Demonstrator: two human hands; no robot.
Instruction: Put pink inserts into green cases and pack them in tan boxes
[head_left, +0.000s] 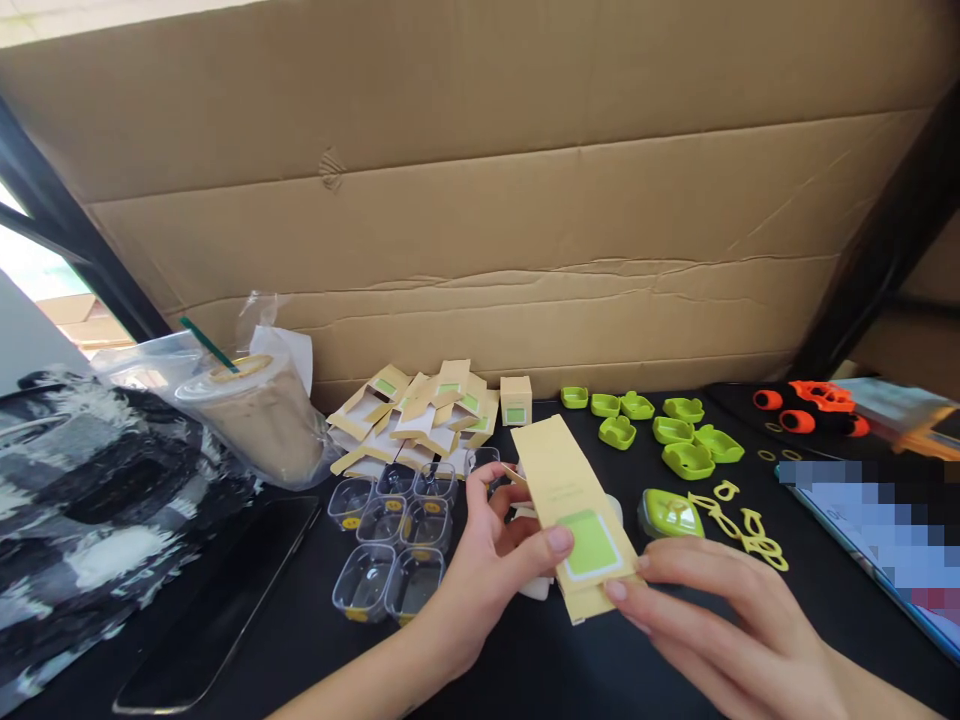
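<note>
A tan cardboard box (pixel 559 465) with a green square on its front is held tilted above the black table, one flap sticking out at its lower end. My left hand (pixel 499 560) grips it from the left, thumb on the front by the green square. At the lower right edge, the fingertips of my right hand (pixel 720 610) pinch the box. Behind the box, small white items are mostly hidden. Clear plastic cups (pixel 386 540) with yellow stickers stand left of my left hand. Near my right hand are a lidded green container (pixel 671 512) and yellow-green rings (pixel 742 525).
Flattened boxes (pixel 424 415) lie piled at the back, beside one upright box (pixel 515 400). Several green trays (pixel 688 460) sit at back right, near an orange toy car (pixel 817 405). A bagged iced drink (pixel 262 420) and a phone (pixel 225 600) are left; another device (pixel 877 540) lies right.
</note>
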